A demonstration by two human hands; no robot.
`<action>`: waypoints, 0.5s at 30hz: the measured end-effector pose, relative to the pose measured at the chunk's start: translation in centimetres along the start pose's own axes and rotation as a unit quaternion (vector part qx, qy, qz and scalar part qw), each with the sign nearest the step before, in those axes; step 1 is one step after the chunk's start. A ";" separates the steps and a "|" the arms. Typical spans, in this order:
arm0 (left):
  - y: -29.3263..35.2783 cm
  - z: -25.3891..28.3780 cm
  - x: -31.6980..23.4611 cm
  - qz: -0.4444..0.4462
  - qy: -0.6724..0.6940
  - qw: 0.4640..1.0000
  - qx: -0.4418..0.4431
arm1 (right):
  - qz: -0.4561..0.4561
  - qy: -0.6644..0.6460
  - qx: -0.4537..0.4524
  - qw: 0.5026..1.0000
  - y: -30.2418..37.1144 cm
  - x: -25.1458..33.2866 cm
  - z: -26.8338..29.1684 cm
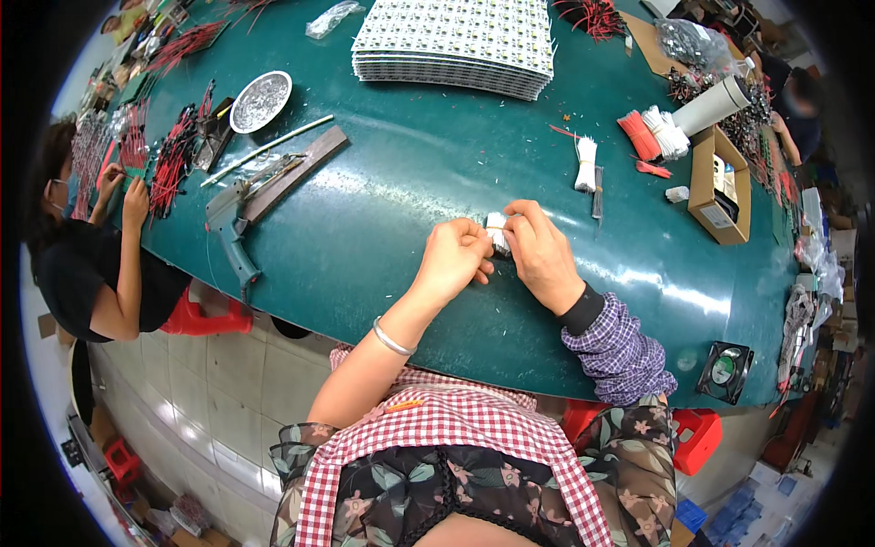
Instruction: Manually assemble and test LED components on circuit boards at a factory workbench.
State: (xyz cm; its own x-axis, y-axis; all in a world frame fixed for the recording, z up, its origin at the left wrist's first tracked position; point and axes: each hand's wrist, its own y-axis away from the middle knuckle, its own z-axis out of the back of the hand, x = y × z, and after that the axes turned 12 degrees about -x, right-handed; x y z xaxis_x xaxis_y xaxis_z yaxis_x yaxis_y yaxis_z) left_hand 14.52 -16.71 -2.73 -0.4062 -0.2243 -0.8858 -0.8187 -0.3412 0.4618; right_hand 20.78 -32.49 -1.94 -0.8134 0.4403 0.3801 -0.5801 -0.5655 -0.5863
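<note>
A short bundle of white wires (497,225), with a yellowish band round it and dark ends, is between my hands, just above the green table (392,210). My left hand (449,260) is closed at the bundle's left side, thumb and fingers pinched together. From the right, the fingers of my right hand (545,257) grip the same bundle; their tips are partly hidden behind it. Beyond my right hand lie a longer white wire bundle (586,164) and a thin dark bundle (598,193).
A stack of white printed boards (453,46) stands at the back. To the left lie a soldering gun (230,232), a wooden strip (296,173) and a round metal dish (261,102). At right are a cardboard box (720,187), red wires (638,135) and a small fan (725,371). Co-workers sit on both sides.
</note>
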 end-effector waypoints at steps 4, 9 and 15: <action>-0.5 -0.2 -0.8 -0.007 -0.057 0.998 0.005 | -0.002 0.027 0.057 0.998 -0.7 0.1 0.5; -1.0 -0.2 -1.7 -0.010 -0.112 0.993 0.027 | -0.011 -0.013 0.051 0.999 -1.0 -0.3 0.1; -2.1 0.2 -1.7 0.058 -0.058 0.995 0.052 | -0.020 0.001 0.040 0.999 -0.2 -0.2 -0.6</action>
State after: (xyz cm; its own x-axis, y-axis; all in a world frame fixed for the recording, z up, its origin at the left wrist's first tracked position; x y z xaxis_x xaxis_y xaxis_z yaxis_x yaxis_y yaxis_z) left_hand 16.90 -15.41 -2.17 -0.5398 -0.1471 -0.8288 -0.7988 -0.2212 0.5595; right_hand 21.08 -32.03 -2.33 -0.7897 0.4648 0.4006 -0.6135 -0.6011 -0.5120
